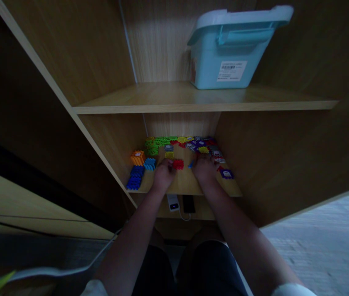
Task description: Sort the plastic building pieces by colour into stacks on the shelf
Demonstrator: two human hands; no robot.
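My left hand (164, 174) is closed at the fingertips on the left edge of a red interlocking toy piece (178, 164) with notched edges, low over the shelf board. My right hand (205, 167) lies to its right, fingers curled down. A bit of a blue interlocking piece (190, 164) sticks out at its thumb side; the rest of it is hidden by the hand. Just behind the left hand are a yellow piece (169, 155) and a grey piece (168, 147). A yellow piece (203, 150) and purple pieces (196, 144) lie behind the right hand.
Green pieces (152, 146) line the back left. An orange cube (138, 157), a light blue block (150, 164) and dark blue blocks (135, 179) stand at left. A purple piece (226, 174) lies at right. Above, a shelf (162, 106) bears a teal bin (233, 53); below lies a power bank (173, 202).
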